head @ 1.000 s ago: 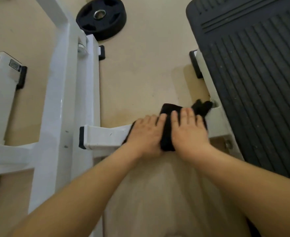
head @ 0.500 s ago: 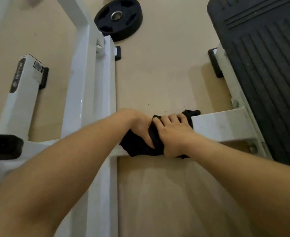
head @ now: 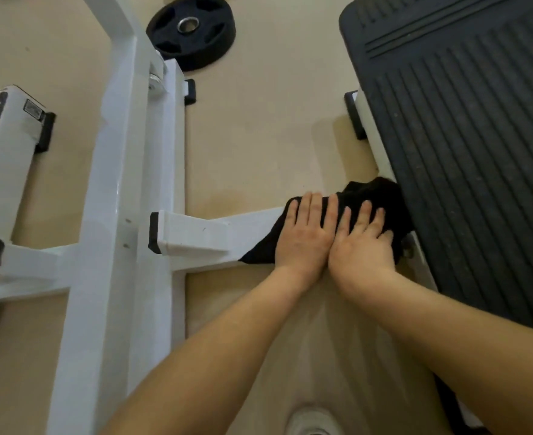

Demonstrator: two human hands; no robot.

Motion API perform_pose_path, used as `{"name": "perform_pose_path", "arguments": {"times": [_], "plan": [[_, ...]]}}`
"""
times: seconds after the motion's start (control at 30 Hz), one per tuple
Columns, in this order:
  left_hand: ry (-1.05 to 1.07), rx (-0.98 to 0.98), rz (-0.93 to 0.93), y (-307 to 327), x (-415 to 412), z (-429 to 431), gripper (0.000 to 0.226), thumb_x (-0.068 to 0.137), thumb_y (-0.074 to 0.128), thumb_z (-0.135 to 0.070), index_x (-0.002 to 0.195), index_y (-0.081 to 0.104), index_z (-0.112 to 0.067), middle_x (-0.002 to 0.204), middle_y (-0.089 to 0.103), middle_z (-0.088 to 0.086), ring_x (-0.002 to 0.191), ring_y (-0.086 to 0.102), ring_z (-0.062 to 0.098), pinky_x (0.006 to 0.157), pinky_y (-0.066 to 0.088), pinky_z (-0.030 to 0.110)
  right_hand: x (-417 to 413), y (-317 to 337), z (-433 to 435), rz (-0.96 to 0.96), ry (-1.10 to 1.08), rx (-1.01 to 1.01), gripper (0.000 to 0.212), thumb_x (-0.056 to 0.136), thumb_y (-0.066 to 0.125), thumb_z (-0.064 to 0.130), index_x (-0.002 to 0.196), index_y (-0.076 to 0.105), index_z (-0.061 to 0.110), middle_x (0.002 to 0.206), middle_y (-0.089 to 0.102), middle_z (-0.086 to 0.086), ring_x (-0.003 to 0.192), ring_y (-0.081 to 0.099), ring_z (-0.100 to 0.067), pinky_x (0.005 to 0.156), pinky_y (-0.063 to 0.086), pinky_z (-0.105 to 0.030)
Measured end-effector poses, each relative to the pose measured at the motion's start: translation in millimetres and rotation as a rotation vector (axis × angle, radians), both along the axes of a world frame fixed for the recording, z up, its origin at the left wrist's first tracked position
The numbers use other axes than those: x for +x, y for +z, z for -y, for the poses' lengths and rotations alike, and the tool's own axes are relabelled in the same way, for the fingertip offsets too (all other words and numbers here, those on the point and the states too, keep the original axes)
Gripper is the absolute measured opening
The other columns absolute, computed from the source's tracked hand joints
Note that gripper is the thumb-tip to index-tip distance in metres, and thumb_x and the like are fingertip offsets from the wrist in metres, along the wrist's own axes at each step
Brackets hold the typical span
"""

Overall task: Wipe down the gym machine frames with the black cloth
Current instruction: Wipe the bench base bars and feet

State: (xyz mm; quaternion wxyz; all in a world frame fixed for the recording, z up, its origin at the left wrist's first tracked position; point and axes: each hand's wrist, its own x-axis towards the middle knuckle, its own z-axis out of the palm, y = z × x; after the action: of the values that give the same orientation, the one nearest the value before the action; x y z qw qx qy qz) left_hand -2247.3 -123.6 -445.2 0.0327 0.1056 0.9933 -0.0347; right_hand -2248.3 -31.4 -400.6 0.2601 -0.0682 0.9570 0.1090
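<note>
A black cloth [head: 370, 196] lies over a low white frame bar [head: 202, 233] that runs across the floor toward a ribbed black footplate. My left hand [head: 306, 237] and my right hand [head: 361, 246] lie side by side on the cloth, fingers straight, pressing it flat onto the bar. The cloth's right end bunches against the footplate's edge. The part of the bar beneath the cloth and hands is hidden.
A ribbed black footplate [head: 478, 136] fills the right side. A tall white upright frame [head: 123, 183] stands at left with another white frame leg [head: 4, 136] beyond it. A black weight plate [head: 193, 29] lies on the tan floor at the top.
Both hands slid the cloth right along the bar, from near the upright frame to the footplate's edge. The fingers, curled on the bunched cloth half a second ago, now lie flat.
</note>
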Motion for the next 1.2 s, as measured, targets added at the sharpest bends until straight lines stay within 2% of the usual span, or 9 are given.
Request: {"name": "perform_pose_path", "arguments": {"times": [0.23, 0.37, 0.5, 0.6, 0.7, 0.83, 0.93, 1.03, 1.2], "plan": [[-0.008, -0.236, 0.117, 13.1, 16.7, 77.4, 0.066, 0.101, 0.033, -0.022, 0.151, -0.006, -0.007, 0.156, 0.012, 0.025, 0.145, 0.017, 0.035, 0.117, 0.014, 0.042, 36.2, 1.4, 16.3, 0.052, 0.103, -0.214, 0.077, 0.1, 0.035, 0.027, 0.147, -0.021, 0.007, 0.15, -0.026, -0.031, 0.141, -0.018, -0.048, 0.116, 0.003, -0.055], [-0.092, -0.62, 0.21, 47.2, 38.9, 129.6, 0.063, 0.102, 0.026, -0.028, 0.149, -0.003, 0.003, 0.156, 0.014, 0.025, 0.144, 0.016, 0.036, 0.117, 0.008, 0.05, 43.5, 7.4, 74.0, 0.213, 0.229, -0.605, 0.084, 0.093, 0.047, 0.021, 0.151, -0.014, 0.009, 0.158, -0.02, -0.014, 0.146, -0.018, -0.029, 0.118, -0.004, -0.045], [-0.099, -0.677, 0.209, 93.4, 38.6, 150.3, 0.066, 0.099, 0.036, -0.031, 0.151, 0.007, -0.003, 0.149, 0.032, 0.016, 0.138, 0.027, 0.031, 0.116, 0.004, 0.053, 38.3, 29.3, 121.6, 0.486, -0.031, -1.193, 0.09, 0.091, 0.052, 0.013, 0.151, -0.015, 0.01, 0.161, -0.006, -0.005, 0.148, -0.001, -0.017, 0.121, 0.01, -0.038], [-0.043, -0.548, 0.199, 122.3, 41.2, 161.1, 0.06, 0.096, 0.045, -0.026, 0.149, 0.024, -0.006, 0.141, 0.043, 0.01, 0.131, 0.038, 0.026, 0.118, 0.015, 0.046, 41.4, 46.1, 137.6, 0.477, -0.072, -1.418, 0.089, 0.087, 0.053, 0.003, 0.152, -0.007, 0.01, 0.16, 0.011, -0.003, 0.146, 0.015, -0.017, 0.118, 0.021, -0.034], [0.225, -0.043, 0.046, 146.9, 52.5, 172.0, 0.033, 0.093, 0.047, -0.019, 0.125, 0.056, -0.02, 0.116, 0.064, -0.001, 0.103, 0.059, 0.019, 0.091, 0.048, 0.035, 43.7, 62.8, 146.4, 0.431, -0.037, -1.551, 0.083, 0.084, 0.05, -0.001, 0.152, 0.007, 0.018, 0.146, 0.036, 0.001, 0.13, 0.04, -0.012, 0.107, 0.034, -0.025], [0.645, 0.296, -0.225, 179.0, 80.7, 193.4, 0.044, 0.078, 0.049, -0.006, 0.11, 0.069, -0.026, 0.095, 0.073, -0.001, 0.086, 0.064, 0.02, 0.073, 0.048, 0.026, 49.5, 81.0, 167.3, 0.219, 0.325, -1.458, 0.072, 0.087, 0.046, 0.008, 0.152, 0.015, 0.016, 0.151, 0.033, -0.001, 0.134, 0.038, -0.017, 0.105, 0.038, -0.036], [0.789, 0.052, -0.019, 188.7, 100.7, 208.1, 0.051, 0.077, 0.05, -0.008, 0.118, 0.062, -0.034, 0.109, 0.066, 0.0, 0.105, 0.057, 0.024, 0.087, 0.049, 0.037, 66.2, 86.2, 182.5, 0.14, 0.541, -1.157, 0.073, 0.091, 0.046, 0.017, 0.153, 0.007, 0.013, 0.159, 0.012, -0.008, 0.128, 0.041, -0.029, 0.092, 0.04, -0.039], [0.777, 0.395, 0.371, 192.4, 111.3, 210.9, 0.066, 0.08, 0.049, -0.012, 0.142, 0.038, -0.03, 0.137, 0.044, -0.001, 0.133, 0.035, 0.023, 0.109, 0.035, 0.039, 83.7, 78.3, 180.2, 0.218, 0.55, -1.102, 0.074, 0.09, 0.047, 0.014, 0.153, 0.008, 0.014, 0.162, -0.002, -0.006, 0.123, 0.047, -0.032, 0.096, 0.042, -0.036], [0.838, 0.403, 0.262, 151.0, 124.3, 186.1, 0.07, 0.097, 0.036, -0.03, 0.153, -0.005, -0.025, 0.161, -0.011, -0.003, 0.147, -0.004, 0.014, 0.118, 0.005, 0.032, 76.5, 74.4, 158.1, 0.361, 0.12, -1.515, 0.052, 0.084, 0.042, 0.004, 0.129, 0.057, 0.025, 0.117, 0.067, 0.004, 0.102, 0.061, -0.014, 0.089, 0.05, -0.034]]}}
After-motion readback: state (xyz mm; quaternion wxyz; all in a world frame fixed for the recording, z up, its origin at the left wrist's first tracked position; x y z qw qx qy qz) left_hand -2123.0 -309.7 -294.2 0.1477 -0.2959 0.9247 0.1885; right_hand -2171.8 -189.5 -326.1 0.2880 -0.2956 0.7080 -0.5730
